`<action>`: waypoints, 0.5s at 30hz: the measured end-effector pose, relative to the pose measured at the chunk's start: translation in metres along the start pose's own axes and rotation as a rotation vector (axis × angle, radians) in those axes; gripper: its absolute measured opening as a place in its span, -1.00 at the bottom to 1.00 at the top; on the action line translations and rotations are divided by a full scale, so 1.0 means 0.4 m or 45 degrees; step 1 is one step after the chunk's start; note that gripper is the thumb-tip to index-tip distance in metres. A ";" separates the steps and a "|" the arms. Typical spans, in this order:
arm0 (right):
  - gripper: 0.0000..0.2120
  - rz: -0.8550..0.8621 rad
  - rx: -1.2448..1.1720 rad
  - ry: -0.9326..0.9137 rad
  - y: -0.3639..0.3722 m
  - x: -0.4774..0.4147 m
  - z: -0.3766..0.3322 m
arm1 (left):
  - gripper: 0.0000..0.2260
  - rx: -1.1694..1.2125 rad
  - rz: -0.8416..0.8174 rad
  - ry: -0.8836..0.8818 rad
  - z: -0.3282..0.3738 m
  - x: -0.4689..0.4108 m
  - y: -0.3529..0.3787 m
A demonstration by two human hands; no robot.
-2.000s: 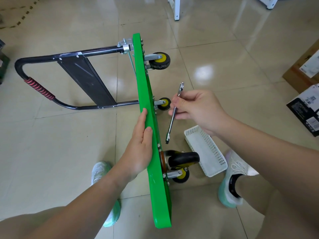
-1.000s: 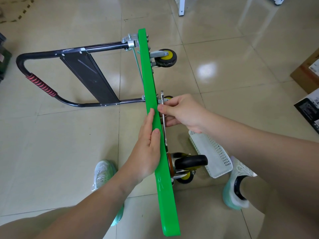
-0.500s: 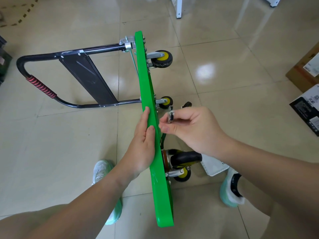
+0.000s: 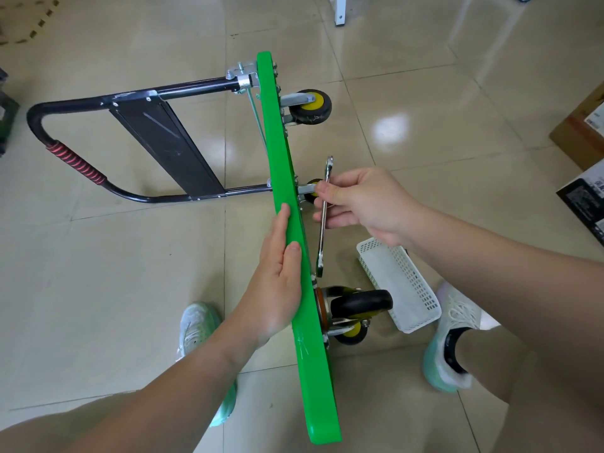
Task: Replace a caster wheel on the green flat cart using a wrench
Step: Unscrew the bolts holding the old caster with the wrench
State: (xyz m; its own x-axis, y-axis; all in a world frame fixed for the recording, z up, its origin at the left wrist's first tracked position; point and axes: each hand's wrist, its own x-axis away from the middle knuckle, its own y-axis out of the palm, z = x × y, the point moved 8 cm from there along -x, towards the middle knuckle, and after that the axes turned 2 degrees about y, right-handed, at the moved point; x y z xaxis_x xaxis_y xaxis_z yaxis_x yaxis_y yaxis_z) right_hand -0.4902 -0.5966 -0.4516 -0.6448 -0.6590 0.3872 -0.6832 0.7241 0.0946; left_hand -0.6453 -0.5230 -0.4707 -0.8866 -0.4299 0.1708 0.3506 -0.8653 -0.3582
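cart balanced on its edge, wrench lightly held: risks of tipping and slipping

the green flat cart stands on its long edge on the floor, with its wheels pointing toward the right hand and its folded handle lying out beyond the left hand. the left hand lies flat against the deck's upper edge, fingers straight and together. it presses rather than grips. the right hand pinches the wrench around mid-shaft between thumb and curled fingers. the tool runs alongside the underside of the deck, and its near end hangs just above the mounting plate of the black caster wheel, below the right wrist. whether that end sits on a bolt cannot be told from here.

the main hazard is the deck. an open palm is all that steadies it, so a hard pull on the wrench toward the right hand could tip the cart over or make it skate along the floor. curling the left fingers over the edge would probably hold it better.

the second hazard is the grip on the wrench. held mid-shaft, it gives little leverage and loose control, so the end could ride off a nut and round it, or knuckles could hit the caster bracket.

loosened hardware could also drop and roll away. the white basket lies under the right forearm, not under the caster.
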 end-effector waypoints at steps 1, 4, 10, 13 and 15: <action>-0.84 -0.007 -0.009 0.027 0.005 -0.010 0.005 | -0.51 0.006 -0.003 0.004 -0.002 -0.001 0.000; -0.75 -0.030 -0.009 0.115 0.017 -0.036 0.023 | -0.50 0.009 -0.009 0.007 -0.008 -0.005 0.000; -0.72 -0.068 0.055 0.180 0.037 -0.063 0.049 | -0.53 0.016 -0.026 0.017 -0.007 -0.005 0.003; -0.78 -0.105 0.044 0.175 0.050 -0.059 0.051 | -0.51 0.008 -0.025 0.014 -0.008 -0.004 0.002; -0.77 -0.115 0.060 0.180 0.058 -0.055 0.056 | -0.51 0.005 -0.029 0.014 -0.009 -0.003 0.002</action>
State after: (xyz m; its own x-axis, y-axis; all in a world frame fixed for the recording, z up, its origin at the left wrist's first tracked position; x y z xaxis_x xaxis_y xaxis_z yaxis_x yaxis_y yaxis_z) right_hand -0.4996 -0.5698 -0.4783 -0.5278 -0.6833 0.5045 -0.7537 0.6506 0.0928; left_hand -0.6449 -0.5222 -0.4745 -0.8976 -0.4071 0.1689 0.3314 -0.8761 -0.3503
